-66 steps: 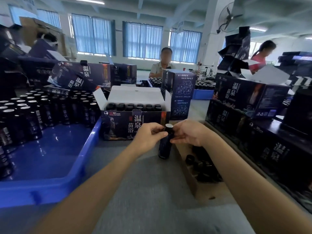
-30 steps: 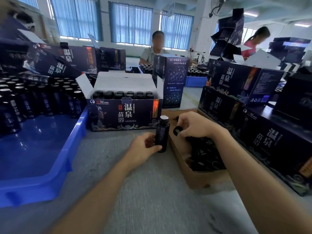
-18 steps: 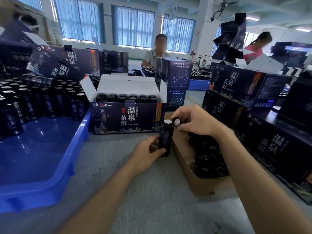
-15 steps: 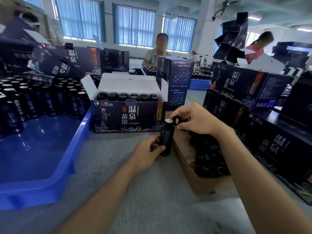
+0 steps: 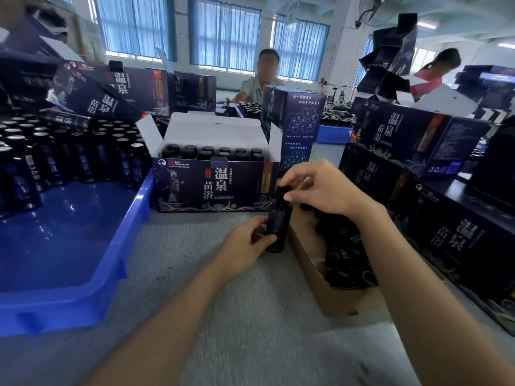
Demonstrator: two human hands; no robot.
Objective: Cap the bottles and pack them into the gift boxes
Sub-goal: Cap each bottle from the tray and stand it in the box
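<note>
Left hand (image 5: 245, 246) gripping the dark bottle (image 5: 277, 224) upright on the grey surface (image 5: 223, 302), before the open gift box (image 5: 211, 185), right hand (image 5: 320, 190) fingers (image 5: 301, 174) pinching its cap (image 5: 280, 190), seemingly sitting on the neck, thumb partly hiding it.

bottle (image 5: 276, 221) showing black, pale print | cap (image 5: 279, 191) showing black | gift box (image 5: 195, 190) showing navy, white characters | tray (image 5: 69, 232) showing blue | counter (image 5: 237, 316) showing grey | carton (image 5: 309, 260) showing brown
</note>
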